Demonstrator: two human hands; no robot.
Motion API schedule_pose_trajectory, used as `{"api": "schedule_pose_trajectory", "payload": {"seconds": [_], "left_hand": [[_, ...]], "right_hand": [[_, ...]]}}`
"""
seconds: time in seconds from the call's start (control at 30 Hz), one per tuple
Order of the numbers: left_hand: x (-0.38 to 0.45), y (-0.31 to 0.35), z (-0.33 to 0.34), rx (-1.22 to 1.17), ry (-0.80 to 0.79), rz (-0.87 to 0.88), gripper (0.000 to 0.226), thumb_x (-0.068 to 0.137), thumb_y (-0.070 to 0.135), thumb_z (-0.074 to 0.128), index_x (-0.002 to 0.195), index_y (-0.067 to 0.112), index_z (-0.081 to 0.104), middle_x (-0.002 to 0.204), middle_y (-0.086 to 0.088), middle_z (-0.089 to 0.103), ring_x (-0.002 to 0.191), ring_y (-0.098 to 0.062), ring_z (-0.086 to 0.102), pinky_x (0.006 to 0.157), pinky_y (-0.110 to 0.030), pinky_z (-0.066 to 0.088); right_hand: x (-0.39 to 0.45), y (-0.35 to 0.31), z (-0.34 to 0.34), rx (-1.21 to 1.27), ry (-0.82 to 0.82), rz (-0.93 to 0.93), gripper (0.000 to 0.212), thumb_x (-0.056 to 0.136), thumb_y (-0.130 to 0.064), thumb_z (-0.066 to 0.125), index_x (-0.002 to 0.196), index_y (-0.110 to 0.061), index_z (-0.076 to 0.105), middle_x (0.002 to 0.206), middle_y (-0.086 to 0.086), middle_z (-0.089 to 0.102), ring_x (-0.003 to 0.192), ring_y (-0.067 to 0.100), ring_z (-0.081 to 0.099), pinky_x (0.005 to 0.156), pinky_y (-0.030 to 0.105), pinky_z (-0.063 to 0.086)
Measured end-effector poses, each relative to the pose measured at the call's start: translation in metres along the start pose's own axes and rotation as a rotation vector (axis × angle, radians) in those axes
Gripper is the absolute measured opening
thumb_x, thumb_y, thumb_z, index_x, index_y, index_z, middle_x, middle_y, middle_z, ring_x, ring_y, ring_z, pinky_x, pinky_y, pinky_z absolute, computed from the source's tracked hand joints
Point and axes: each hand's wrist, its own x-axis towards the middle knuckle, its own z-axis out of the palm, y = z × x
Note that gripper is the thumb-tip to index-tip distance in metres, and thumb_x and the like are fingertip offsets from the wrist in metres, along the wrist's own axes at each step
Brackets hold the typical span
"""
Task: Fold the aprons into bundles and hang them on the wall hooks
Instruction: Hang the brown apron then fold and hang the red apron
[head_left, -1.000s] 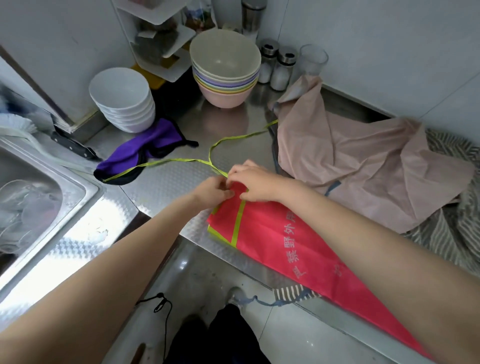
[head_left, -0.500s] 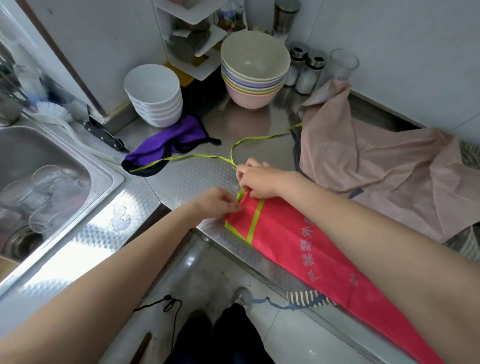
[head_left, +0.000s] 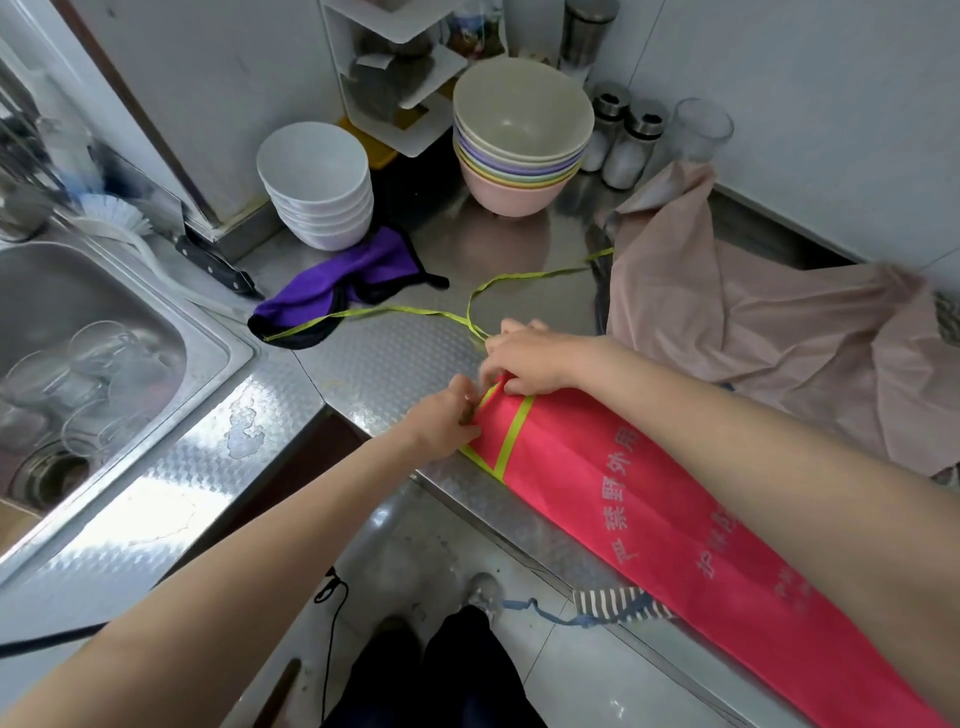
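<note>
- Head view shows our left hand (head_left: 445, 415) pinching the near end of the red apron (head_left: 613, 499), fingers closed on the fabric where the lime-green trim crosses it.
- Our right hand (head_left: 524, 358) presses down on the same end just beyond the left, fingers curled onto the cloth; the two hands nearly touch.
- That red apron lies folded into a long narrow strip on the steel counter (head_left: 384, 358), running from the hands toward 4 o'clock and overhanging the counter edge; white printed characters run along it.
- From under the right hand a lime-green strap (head_left: 395, 310) trails toward 10 o'clock, its end lying over a purple cloth (head_left: 332, 283), and another length loops toward 1 o'clock.
- At 2 o'clock a crumpled pink apron (head_left: 769, 332) sits spread on the counter, touching the red one's far edge.
- A striped apron's edge (head_left: 613, 605) with a blue tie pokes out below the red strip at 5 o'clock.
- At 11 o'clock stands a stack of white bowls (head_left: 317, 182); at 12 o'clock, a stack of pastel bowls (head_left: 522, 135).
- At 9 o'clock the sink (head_left: 156, 415) holds clear glasses.
</note>
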Motion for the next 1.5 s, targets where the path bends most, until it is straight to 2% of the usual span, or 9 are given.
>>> {"api": "schedule_pose_trajectory", "payload": {"seconds": [0.23,0.43,0.63,0.7,0.83,1.03,1.17,1.4,1.5], "left_hand": [[0.012,0.002,-0.009,-0.033,0.152,-0.029,0.019,0.091,0.007,0.052,0.109,0.000,0.054,0.107,-0.017,0.064,0.102,-0.030,0.058,0.078,-0.028,0.040],[0.012,0.000,-0.004,-0.025,0.325,-0.029,0.012,0.091,0.005,0.051,0.100,0.001,0.058,0.098,-0.015,0.066,0.093,-0.029,0.060,0.075,-0.028,0.041],[0.015,-0.002,-0.005,-0.067,0.364,-0.098,0.018,0.086,0.001,0.051,0.100,0.001,0.061,0.104,-0.013,0.058,0.100,-0.027,0.054,0.073,-0.019,0.034],[0.014,-0.003,-0.012,-0.091,0.343,-0.142,0.015,0.086,0.003,0.055,0.099,-0.001,0.062,0.101,-0.017,0.062,0.101,-0.027,0.054,0.076,-0.022,0.038],[0.014,0.003,-0.026,-0.258,0.154,-0.258,0.008,0.086,0.012,0.063,0.081,0.006,0.061,0.077,-0.010,0.062,0.073,-0.024,0.062,0.084,-0.036,0.054],[0.020,0.007,-0.025,-0.199,0.124,-0.270,0.017,0.083,0.006,0.065,0.071,0.014,0.056,0.068,-0.001,0.059,0.046,-0.007,0.059,0.075,-0.030,0.056],[0.020,0.009,-0.026,-0.082,0.188,-0.246,0.004,0.082,0.006,0.065,0.078,0.006,0.067,0.073,-0.006,0.059,0.076,-0.018,0.058,0.071,-0.027,0.047],[0.026,0.004,-0.032,-0.229,0.224,-0.266,0.007,0.082,0.004,0.065,0.086,0.002,0.070,0.070,-0.002,0.061,0.058,-0.007,0.053,0.070,-0.024,0.047],[0.029,-0.001,-0.034,-0.272,0.227,-0.266,0.008,0.081,0.001,0.065,0.074,0.006,0.066,0.065,0.000,0.059,0.059,-0.011,0.055,0.071,-0.028,0.050]], "right_hand": [[0.003,0.015,-0.012,-0.141,-0.163,0.181,0.030,0.099,-0.017,0.037,0.117,-0.008,0.059,0.132,0.005,0.036,0.128,0.026,0.024,0.106,0.047,0.022],[0.008,0.023,0.008,-0.221,-0.035,0.268,0.032,0.098,-0.011,0.036,0.123,-0.009,0.055,0.140,0.008,0.031,0.131,0.027,0.022,0.103,0.047,0.027],[0.005,0.024,0.009,-0.121,0.008,0.282,0.031,0.098,-0.029,0.040,0.118,-0.014,0.057,0.131,0.009,0.036,0.126,0.027,0.026,0.099,0.048,0.029],[0.004,0.025,0.009,-0.129,0.016,0.289,0.030,0.098,-0.030,0.040,0.117,-0.015,0.057,0.131,0.009,0.035,0.127,0.028,0.025,0.099,0.048,0.028],[0.007,0.021,0.008,-0.137,0.036,0.288,0.029,0.096,-0.034,0.044,0.116,-0.018,0.059,0.130,0.010,0.037,0.127,0.029,0.026,0.098,0.047,0.029],[0.007,0.020,0.022,-0.178,0.143,0.301,0.030,0.098,-0.026,0.043,0.124,-0.013,0.050,0.141,0.013,0.028,0.137,0.032,0.015,0.107,0.053,0.021],[0.005,0.026,0.046,0.068,0.290,0.385,0.029,0.094,-0.005,0.040,0.121,-0.016,0.043,0.148,0.011,0.015,0.139,0.035,0.007,0.108,0.056,0.017],[0.003,0.039,0.031,0.585,0.443,0.479,0.017,0.090,-0.015,0.057,0.105,-0.009,0.062,0.135,0.011,0.029,0.122,0.030,0.036,0.098,0.028,0.029],[0.000,0.043,0.020,0.675,0.411,0.496,0.024,0.084,-0.017,0.066,0.106,-0.007,0.066,0.107,0.010,0.044,0.115,0.023,0.042,0.081,0.022,0.034]]}}
